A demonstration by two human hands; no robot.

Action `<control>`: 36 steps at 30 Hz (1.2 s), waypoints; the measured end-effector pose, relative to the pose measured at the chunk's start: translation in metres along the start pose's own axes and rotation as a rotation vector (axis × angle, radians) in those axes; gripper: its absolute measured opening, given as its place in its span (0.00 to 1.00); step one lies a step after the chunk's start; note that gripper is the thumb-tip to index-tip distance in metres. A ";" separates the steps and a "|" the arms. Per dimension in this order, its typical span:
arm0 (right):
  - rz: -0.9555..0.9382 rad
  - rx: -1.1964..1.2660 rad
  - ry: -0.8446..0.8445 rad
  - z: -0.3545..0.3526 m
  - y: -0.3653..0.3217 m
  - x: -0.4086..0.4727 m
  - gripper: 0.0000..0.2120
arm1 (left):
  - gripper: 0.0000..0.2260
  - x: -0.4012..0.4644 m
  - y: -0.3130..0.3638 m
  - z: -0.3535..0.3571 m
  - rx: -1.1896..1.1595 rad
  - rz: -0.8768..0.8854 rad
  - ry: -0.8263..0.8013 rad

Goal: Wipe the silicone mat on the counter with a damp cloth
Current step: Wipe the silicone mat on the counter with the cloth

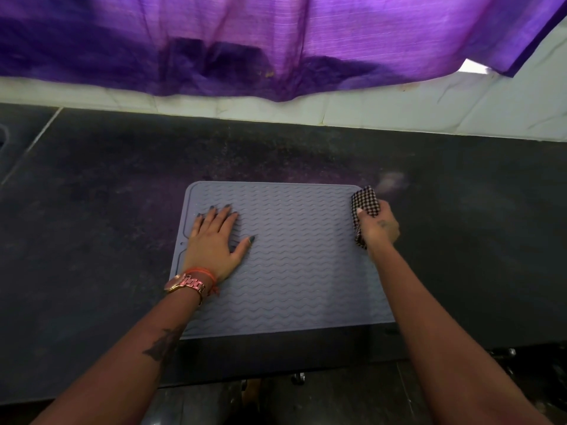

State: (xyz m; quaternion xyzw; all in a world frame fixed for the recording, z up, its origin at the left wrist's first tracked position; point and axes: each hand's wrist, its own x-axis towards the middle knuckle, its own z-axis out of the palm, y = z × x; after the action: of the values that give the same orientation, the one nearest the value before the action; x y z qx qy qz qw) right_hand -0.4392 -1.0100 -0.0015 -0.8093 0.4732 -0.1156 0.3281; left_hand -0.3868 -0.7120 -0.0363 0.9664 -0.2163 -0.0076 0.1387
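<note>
**Mat pinned, cloth at its upper right corner**

The grey silicone mat (294, 259) lay flat on the dark surface (92, 194), filling the middle of the frame, its wavy ridges running side to side. The left hand (214, 243) rested palm down on the mat's left part, fingers spread and flat against the ridges, holding nothing (a pink metal watch (185, 285) and an orange thread sat at that wrist). The right hand (379, 227) was at the mat's right edge, near the upper right corner, its grip closed around a folded black-and-white checked cloth (365, 204); the cloth stuck out above and below the fingers and touched the mat's edge. A purple curtain (276, 41) hung across the top of the frame, above a strip of white tile (399, 115) behind the surface.
</note>
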 end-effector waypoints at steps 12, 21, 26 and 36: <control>-0.060 0.581 -0.468 0.022 -0.033 -0.028 0.17 | 0.40 0.000 -0.001 0.001 0.007 0.001 0.013; -0.101 -0.065 0.015 0.016 -0.017 0.012 0.20 | 0.40 0.001 0.000 0.000 0.020 0.000 0.005; -0.253 -0.092 0.048 0.049 -0.038 -0.027 0.23 | 0.39 0.002 -0.001 0.001 0.022 0.002 0.010; -0.099 0.228 -0.102 0.000 -0.028 0.026 0.19 | 0.38 0.002 -0.003 0.004 0.019 0.002 0.022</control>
State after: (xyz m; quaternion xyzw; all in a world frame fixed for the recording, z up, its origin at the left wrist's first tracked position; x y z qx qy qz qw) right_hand -0.4061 -1.0221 0.0132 -0.7941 0.3993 -0.1434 0.4353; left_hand -0.3836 -0.7114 -0.0408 0.9675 -0.2156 0.0052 0.1320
